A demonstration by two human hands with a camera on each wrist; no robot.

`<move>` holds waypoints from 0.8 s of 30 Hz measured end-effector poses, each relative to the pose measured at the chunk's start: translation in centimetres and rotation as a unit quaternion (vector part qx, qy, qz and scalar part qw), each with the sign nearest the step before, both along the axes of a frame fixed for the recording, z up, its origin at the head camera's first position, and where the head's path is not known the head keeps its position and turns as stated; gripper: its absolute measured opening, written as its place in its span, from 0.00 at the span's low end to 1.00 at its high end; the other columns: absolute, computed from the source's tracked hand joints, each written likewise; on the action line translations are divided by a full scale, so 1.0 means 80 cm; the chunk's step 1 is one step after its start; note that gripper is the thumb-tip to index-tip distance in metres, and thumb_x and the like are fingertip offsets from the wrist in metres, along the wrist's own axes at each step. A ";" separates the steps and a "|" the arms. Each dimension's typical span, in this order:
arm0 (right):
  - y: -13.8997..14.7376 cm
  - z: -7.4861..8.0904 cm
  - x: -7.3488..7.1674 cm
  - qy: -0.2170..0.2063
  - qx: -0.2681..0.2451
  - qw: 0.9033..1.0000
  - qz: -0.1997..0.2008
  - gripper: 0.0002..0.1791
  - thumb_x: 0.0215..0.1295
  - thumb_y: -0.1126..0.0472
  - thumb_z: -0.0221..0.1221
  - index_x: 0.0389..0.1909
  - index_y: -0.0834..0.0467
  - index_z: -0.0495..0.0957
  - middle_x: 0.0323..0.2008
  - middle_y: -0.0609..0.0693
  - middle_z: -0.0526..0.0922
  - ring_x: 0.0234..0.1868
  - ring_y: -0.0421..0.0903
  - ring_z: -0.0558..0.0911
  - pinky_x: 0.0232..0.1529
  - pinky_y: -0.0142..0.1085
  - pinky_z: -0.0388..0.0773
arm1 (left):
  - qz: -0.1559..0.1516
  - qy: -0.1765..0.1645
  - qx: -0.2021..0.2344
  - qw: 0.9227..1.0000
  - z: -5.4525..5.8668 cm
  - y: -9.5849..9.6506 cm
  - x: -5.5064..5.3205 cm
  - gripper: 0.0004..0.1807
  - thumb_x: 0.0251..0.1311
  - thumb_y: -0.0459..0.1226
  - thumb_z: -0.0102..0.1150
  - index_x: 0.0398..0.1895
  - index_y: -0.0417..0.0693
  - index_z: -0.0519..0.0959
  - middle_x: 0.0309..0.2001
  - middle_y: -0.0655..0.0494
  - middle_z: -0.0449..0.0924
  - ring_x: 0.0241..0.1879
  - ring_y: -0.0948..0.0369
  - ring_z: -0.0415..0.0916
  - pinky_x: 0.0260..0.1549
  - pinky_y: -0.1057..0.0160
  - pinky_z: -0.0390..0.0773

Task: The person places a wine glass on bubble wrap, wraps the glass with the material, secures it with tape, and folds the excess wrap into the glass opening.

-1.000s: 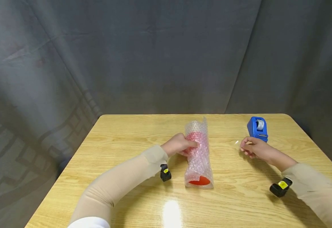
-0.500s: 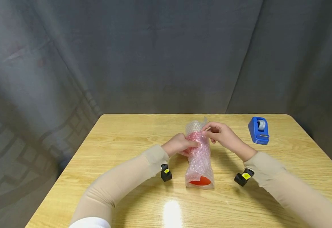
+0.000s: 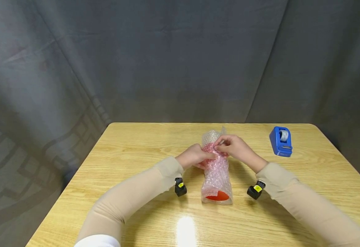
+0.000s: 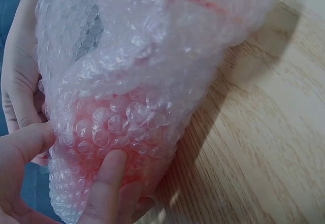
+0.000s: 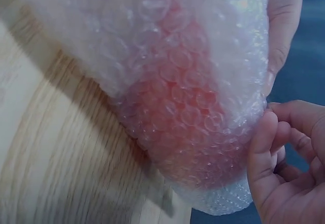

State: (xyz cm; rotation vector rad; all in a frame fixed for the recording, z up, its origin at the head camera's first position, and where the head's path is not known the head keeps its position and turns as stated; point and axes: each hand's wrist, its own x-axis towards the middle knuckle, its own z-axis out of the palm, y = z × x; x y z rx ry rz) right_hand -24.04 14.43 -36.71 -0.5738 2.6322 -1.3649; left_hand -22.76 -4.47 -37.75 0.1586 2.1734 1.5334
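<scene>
A red object wrapped in a roll of bubble wrap [image 3: 217,176] lies lengthwise on the table, its red end showing through the near opening. My left hand [image 3: 196,156] grips the roll from the left, thumb on top; the left wrist view shows its fingers [image 4: 109,178] curled against the bubbles over the red part. At the upper right of the roll, my right hand [image 3: 233,148] has thumb and forefinger pinched together right at the wrap's surface. In the right wrist view these fingertips [image 5: 271,120] meet at the wrap's side. The small clear strip of tape between them is mostly hidden.
A blue tape dispenser [image 3: 281,142] with a roll of clear tape stands at the back right of the wooden table [image 3: 149,137]. Grey curtain [image 3: 180,68] hangs behind the table's far edge.
My right hand has moved left from beside the tape dispenser to the bubble-wrap roll, bringing a strip of tape, then slightly farther left over its top. My left hand keeps its grip.
</scene>
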 end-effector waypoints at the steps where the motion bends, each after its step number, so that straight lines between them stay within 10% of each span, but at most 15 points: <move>1: -0.001 0.000 -0.001 0.001 0.005 1.000 -0.002 0.06 0.64 0.67 0.60 0.39 0.66 0.78 0.22 0.51 0.77 0.22 0.41 0.73 0.22 0.32 0.77 | -0.001 0.000 0.000 1.000 0.000 0.000 0.000 0.15 0.56 0.40 0.67 0.37 0.38 0.75 0.32 0.52 0.76 0.26 0.60 0.77 0.29 0.62 0.86; 24: -0.007 -0.006 -0.009 -0.039 0.067 0.996 -0.050 0.17 0.64 0.62 0.60 0.40 0.65 0.62 0.24 0.51 0.68 0.21 0.42 0.70 0.20 0.30 0.71 | -0.009 0.010 -0.006 1.000 0.001 0.003 0.001 0.16 0.58 0.39 0.65 0.42 0.37 0.75 0.35 0.50 0.78 0.28 0.59 0.78 0.31 0.61 0.86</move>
